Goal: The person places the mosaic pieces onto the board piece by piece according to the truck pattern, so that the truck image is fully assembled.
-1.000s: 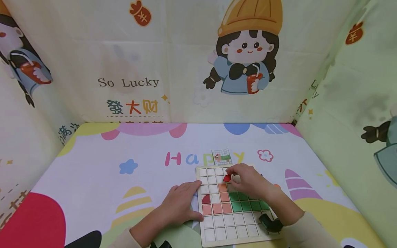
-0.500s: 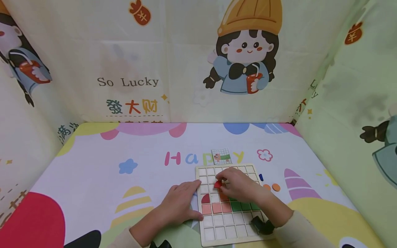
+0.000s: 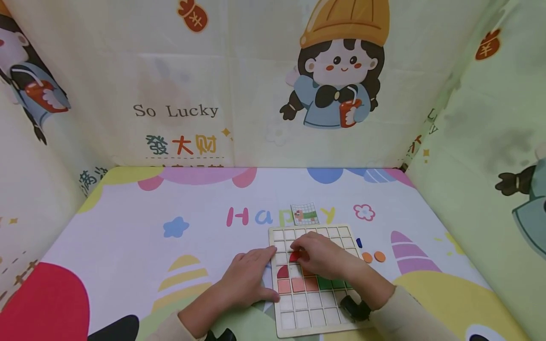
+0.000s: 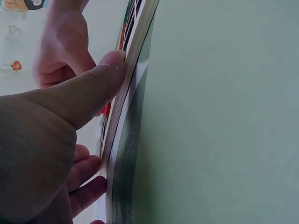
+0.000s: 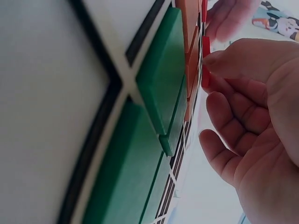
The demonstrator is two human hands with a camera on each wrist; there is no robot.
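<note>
A wooden grid board (image 3: 301, 303) lies on the table. My left hand (image 3: 249, 274) rests against its left edge with fingers extended; in the left wrist view the thumb (image 4: 100, 79) touches the board's side. My right hand (image 3: 326, 255), over the upper left cells, pinches a small red tile with a curved edge (image 3: 294, 256) between thumb and fingers. In the right wrist view this red tile (image 5: 206, 70) stands close to the board surface. Another red tile (image 3: 283, 272) sits in the left column above a row of salmon tiles (image 3: 297, 285). Green tiles (image 3: 330, 283) are partly hidden by the right hand.
A small picture card (image 3: 304, 214) lies behind the board. Right of the board are a dark blue piece (image 3: 359, 243) and two orange discs (image 3: 379, 256). Patterned cloth walls (image 3: 251, 85) enclose the back and sides.
My right hand has moved left and slightly nearer with the red tile, uncovering the blue piece and orange discs. My left hand has stayed at the board's edge.
</note>
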